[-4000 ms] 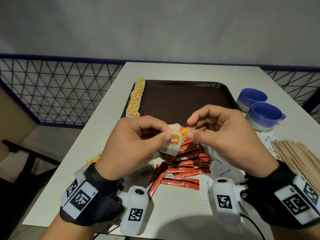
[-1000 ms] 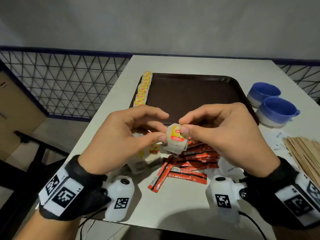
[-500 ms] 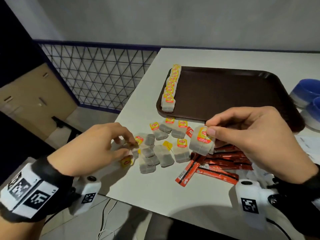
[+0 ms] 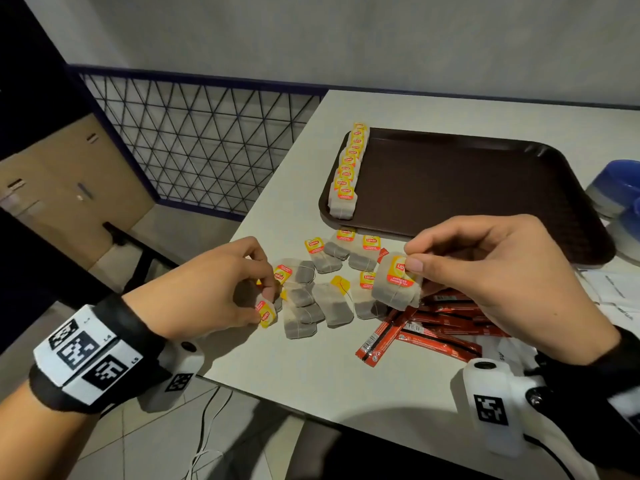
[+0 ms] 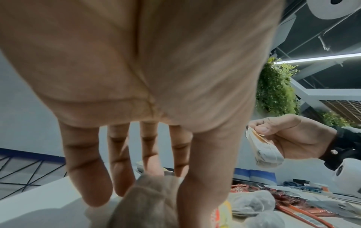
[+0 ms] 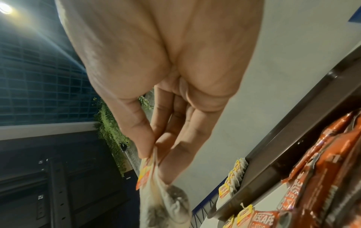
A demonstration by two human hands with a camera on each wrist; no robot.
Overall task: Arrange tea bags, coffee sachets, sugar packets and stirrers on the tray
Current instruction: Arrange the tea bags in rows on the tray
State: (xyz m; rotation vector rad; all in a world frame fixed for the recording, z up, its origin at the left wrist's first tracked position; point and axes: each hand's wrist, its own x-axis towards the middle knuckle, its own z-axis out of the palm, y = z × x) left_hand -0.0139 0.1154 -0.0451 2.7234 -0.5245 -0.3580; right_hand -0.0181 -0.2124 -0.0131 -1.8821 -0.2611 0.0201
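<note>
Tea bags: the left hand (image 4: 211,289) pinches one (image 4: 266,315) at the loose pile (image 4: 311,289) on the table (image 4: 311,372); between both hands lie more; the right hand (image 4: 491,278) pinches a small stack (image 4: 398,282) above coffee sachets (image 4: 426,330), tray (image 4: 467,188) beyond.

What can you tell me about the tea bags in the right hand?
The right hand pinches a small stack of tea bags by the top edge between thumb and fingers, held above the table, clear of the loose bags below. They are pale, translucent paper pouches with dark tea showing inside. The front one bears a yellow tag with a red band and a thin string. The left wrist view shows several bags pressed flat together, hanging bottom down. The exact count cannot be told.
</note>
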